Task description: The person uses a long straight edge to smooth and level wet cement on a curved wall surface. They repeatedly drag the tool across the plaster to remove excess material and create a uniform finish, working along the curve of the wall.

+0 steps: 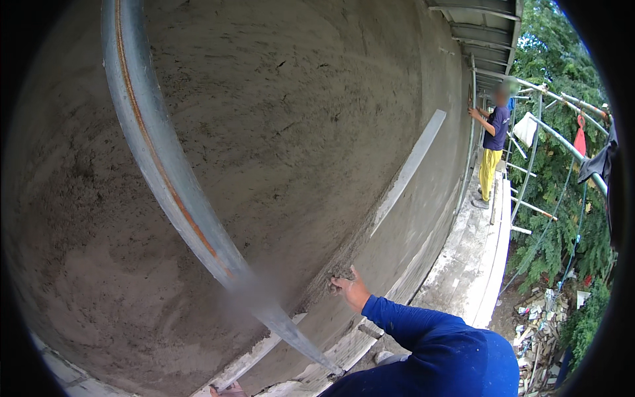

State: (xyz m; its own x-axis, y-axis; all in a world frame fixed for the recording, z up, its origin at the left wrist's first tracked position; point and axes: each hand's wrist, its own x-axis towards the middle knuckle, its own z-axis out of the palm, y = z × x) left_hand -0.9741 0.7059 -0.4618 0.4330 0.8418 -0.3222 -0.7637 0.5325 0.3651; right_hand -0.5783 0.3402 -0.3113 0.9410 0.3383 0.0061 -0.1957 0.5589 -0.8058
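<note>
My right hand, at the end of a blue sleeve, reaches to the grey plastered wall. Its fingers are closed on a lump of wet mortar, pressed against the wall. A long pale straightedge lies slantwise along the wall; mortar hides its middle stretch. Its lower part shows again near the bottom edge. There my left hand is mostly cut off by the picture's edge. The fingers that show appear wrapped round the straightedge.
A metal scaffold pipe with a rusty seam crosses close before the wall. To the right runs a narrow plank walkway, where a co-worker in yellow trousers faces the wall. Beyond are scaffold tubes, trees and a debris pile below.
</note>
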